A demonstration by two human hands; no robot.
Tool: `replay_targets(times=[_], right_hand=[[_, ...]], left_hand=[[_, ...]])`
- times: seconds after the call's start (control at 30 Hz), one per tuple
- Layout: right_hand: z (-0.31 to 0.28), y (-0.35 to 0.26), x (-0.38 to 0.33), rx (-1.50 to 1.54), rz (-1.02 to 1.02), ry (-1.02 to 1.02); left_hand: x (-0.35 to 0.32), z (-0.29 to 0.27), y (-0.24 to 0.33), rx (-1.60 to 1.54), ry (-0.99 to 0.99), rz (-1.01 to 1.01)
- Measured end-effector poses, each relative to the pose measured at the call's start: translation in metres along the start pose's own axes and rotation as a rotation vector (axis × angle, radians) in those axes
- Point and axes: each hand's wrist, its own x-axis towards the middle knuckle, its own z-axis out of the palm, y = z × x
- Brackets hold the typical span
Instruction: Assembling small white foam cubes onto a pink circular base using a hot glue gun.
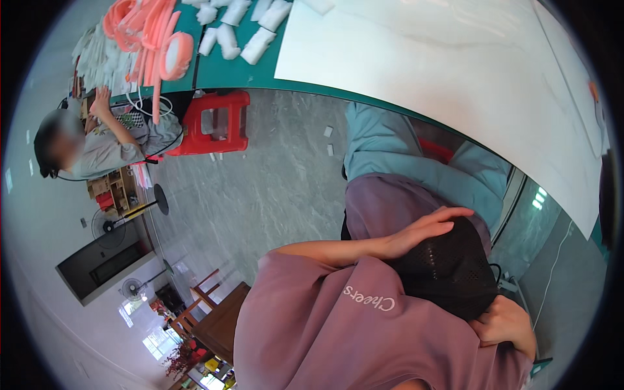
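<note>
A black fabric piece with rows of small holes lies in my lap against my mauve shirt. It is bunched and rounded, and I cannot tell what it is. My left hand rests along its upper edge, with the fingers stretched out and flat. At its lower right corner, my right hand has its fingers curled in, gripping the edge of the fabric; the fingertips are partly hidden. A thin black loop shows beside the fabric, above my right hand.
Ahead stands a table with a white sheet and a green top. White wrapped bundles and pink foam-like strips lie on it. A co-worker sits at left near a red stool. A wooden table stands lower left.
</note>
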Motion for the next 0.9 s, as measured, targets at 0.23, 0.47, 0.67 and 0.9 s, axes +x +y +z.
replay_targets(times=[0.23, 0.47, 0.67, 0.9], right_hand=[[-0.002, -0.001, 0.003, -0.074, -0.049, -0.083], [0.0, -0.003, -0.002, 0.05, 0.056, -0.073], [-0.009, 0.024, -0.001, 0.477, -0.001, -0.066], [0.047, 0.116, -0.018, 0.984, 0.555, 0.787]], left_hand=[[-0.015, 0.0, 0.003, -0.056, 0.003, 0.059], [-0.006, -0.001, 0.001, 0.016, -0.021, 0.048], [-0.012, -0.006, -0.002, -0.082, 0.058, 0.006], [0.001, -0.016, -0.003, -0.146, 0.013, -0.069]])
